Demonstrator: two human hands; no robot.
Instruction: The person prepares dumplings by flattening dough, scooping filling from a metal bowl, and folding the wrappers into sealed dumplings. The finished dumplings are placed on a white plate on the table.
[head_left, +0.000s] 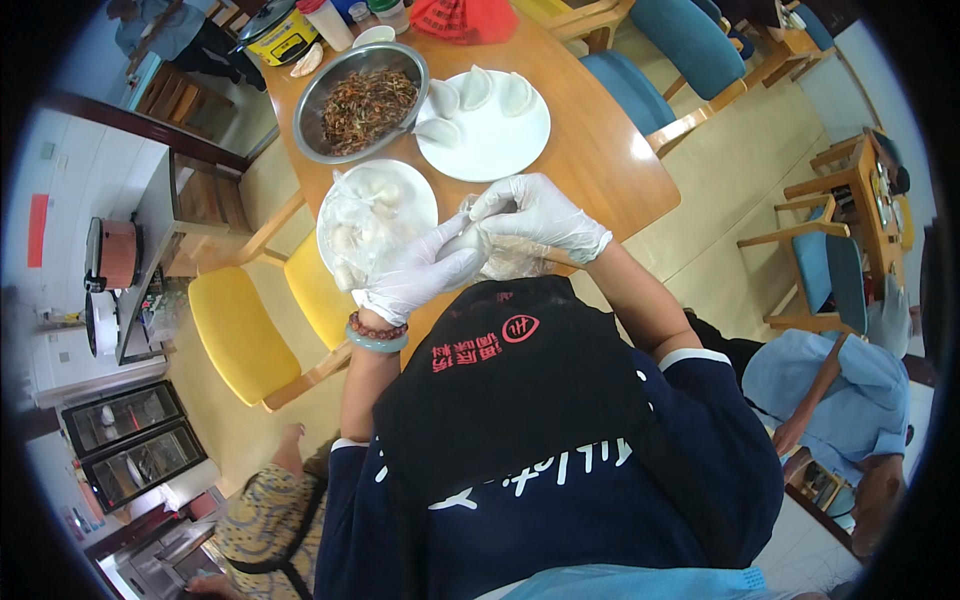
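Both my hands wear thin white gloves and meet above the near edge of the wooden table. My left hand [420,272] is closed around a pale dumpling [464,243], mostly hidden by the fingers. Fingers of my right hand [540,215] pinch at the dumpling's upper edge. Just beyond, a white plate [500,150] carries several folded half-moon dumplings [477,90] along its far and left side. A steel bowl [415,65] of dark, shredded filling [368,108] stands to its left. Close to my left hand, another white plate [428,195] bears a clear plastic bag [365,215] with pale dough pieces.
Clear plastic film [515,258] lies under my hands. A yellow cooker [280,38], a small white bowl [375,35], jars and a red bag [465,18] stand at the back. Yellow chairs [245,335] are at the left, blue chairs [685,45] at the right. Other people stand around.
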